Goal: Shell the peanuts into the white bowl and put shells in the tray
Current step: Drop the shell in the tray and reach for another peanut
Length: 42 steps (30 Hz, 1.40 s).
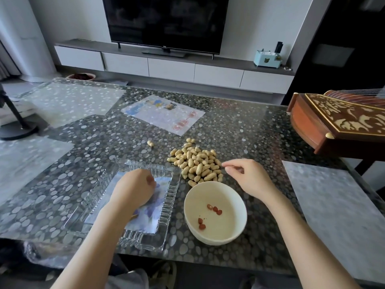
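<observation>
At the lower left of centre, a person's left hand (pixel 135 184) hangs over the glass tray (pixel 171 197), fingers curled inward. Whether they hold any shell cannot be told from this angle. To the right, past the white bowl (pixel 226 195), the right hand (pixel 248 176) sits at the edge of the peanut pile (pixel 198 163), its fingers loosely bent. The thumb and forefinger point at the nearest nuts and nothing is visible between them.

The likely trouble starts on the left. Anything let go near the tray's low ribbed rim could skid out onto the pebble-patterned table (pixel 239 130). One stray peanut (pixel 150 143) already lies apart from the pile, above the tray. In the centre, the pile's nearest nuts lie just beside the bowl's far rim, so a careless reach by the right hand could nudge an unshelled nut in among the kernels. A hard squeeze might also scatter shell into the bowl.

The tray shows a bluish printed sheet, either in it or beneath the glass, and a small tan scrap by the wrist may be shell. The bowl holds a handful of red-skinned kernels (pixel 214 209) in two small groups, and most of its floor is bare. The job looks barely begun.
</observation>
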### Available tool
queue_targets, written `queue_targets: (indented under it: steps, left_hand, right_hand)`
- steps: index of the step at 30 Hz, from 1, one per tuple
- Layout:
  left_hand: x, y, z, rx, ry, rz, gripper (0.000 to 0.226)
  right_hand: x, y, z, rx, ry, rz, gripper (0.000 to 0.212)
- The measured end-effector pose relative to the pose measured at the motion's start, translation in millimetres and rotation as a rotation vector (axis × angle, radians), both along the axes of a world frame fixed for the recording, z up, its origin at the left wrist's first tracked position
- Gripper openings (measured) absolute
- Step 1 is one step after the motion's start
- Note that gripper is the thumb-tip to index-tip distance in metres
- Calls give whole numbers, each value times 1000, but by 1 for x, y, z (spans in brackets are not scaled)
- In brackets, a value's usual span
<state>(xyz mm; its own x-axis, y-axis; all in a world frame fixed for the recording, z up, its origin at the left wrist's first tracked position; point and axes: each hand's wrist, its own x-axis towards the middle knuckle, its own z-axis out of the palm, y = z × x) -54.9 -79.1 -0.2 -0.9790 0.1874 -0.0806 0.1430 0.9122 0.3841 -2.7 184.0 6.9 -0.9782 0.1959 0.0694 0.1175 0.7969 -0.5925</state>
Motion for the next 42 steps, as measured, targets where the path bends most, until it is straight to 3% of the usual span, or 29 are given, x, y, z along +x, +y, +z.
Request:
queue_targets:
  steps: [6, 8, 11, 13, 17, 20, 23, 26, 29, 32, 37, 42]
  left_hand:
    - [9, 13, 10, 285, 216, 73, 17]
    - [11, 21, 13, 354, 250, 52, 15]
    - [13, 31, 17, 453, 268, -9, 11]
    - [17, 38, 23, 564, 234, -63, 10]
    - [31, 53, 32, 713, 147, -170, 9]
    - [36, 54, 32, 784, 184, -166, 14]
    - [36, 50, 29, 837, 146, -243, 15]
    - [35, 46, 28, 919, 54, -349, 15]
    - [37, 43, 29, 974, 27, -368, 11]
    - [41, 43, 29, 1208, -83, -249, 17]
    - [43, 44, 28, 1378, -198, -147, 41]
    - [49, 42, 30, 1241, 0, -123, 30]
  right_hand:
    - [-34, -2, -34, 139, -82, 111, 24]
    - [-34, -2, -35, 154, -23, 122, 19]
    - [-27, -7, -18, -44, 81, 125, 10]
    - [-14, -18, 3, -252, 113, 153, 4]
    - [6, -42, 22, -460, 162, 232, 3]
    - [14, -51, 24, -420, 186, 251, 12]
    - [24, -56, 27, -320, 132, 343, 37]
    - [31, -58, 29, -413, 99, 381, 48]
    - [35, -59, 31, -532, 112, 358, 47]
    - [36, -70, 31, -624, 215, 266, 33]
    - [33, -97, 20, -508, 406, 166, 24]
    - [25, -107, 7, -248, 458, 165, 33]
